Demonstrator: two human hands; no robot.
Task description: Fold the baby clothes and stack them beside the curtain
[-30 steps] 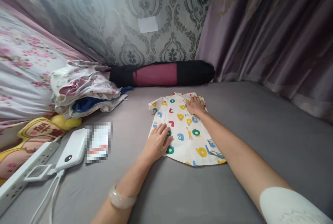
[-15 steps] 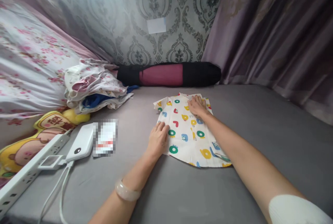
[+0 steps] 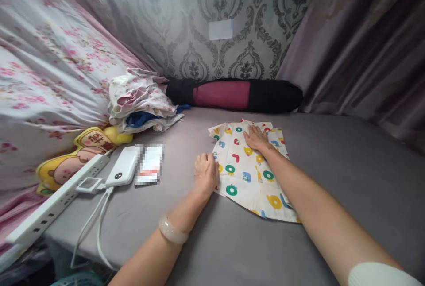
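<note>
Patterned shirt (image 3: 245, 162) laid on the grey sheet (image 3: 348, 166), centre of frame and slightly right; front, collar and one short sleeve exposed. Lower right part of the shirt is covered by the right forearm, so that area cannot be read.

Right hand (image 3: 257, 137): placed palm down on the upper part of the shirt, fingers extended. Left hand (image 3: 206, 173): set at the shirt's left edge, fingers bent; whether cloth is pinched cannot be told. A pale bangle (image 3: 172, 231) is worn on the left wrist.

Surroundings. Left of centre: a blurred-out packet (image 3: 149, 164), beside it a white device (image 3: 123, 166) with white cables (image 3: 88, 224) run down toward the lower left. A white power strip (image 3: 59, 202) is seen slanted at far left, partly in front of a yellow cartoon cushion (image 3: 59, 173). Upper left: floral fabric (image 3: 49, 64) is draped; near it, a heap of clothes (image 3: 142, 100) is stacked. A black-and-maroon roll (image 3: 221, 94) is laid beyond the shirt, below the patterned wall (image 3: 186, 33). Upper right is filled by a mauve curtain (image 3: 348, 56).
</note>
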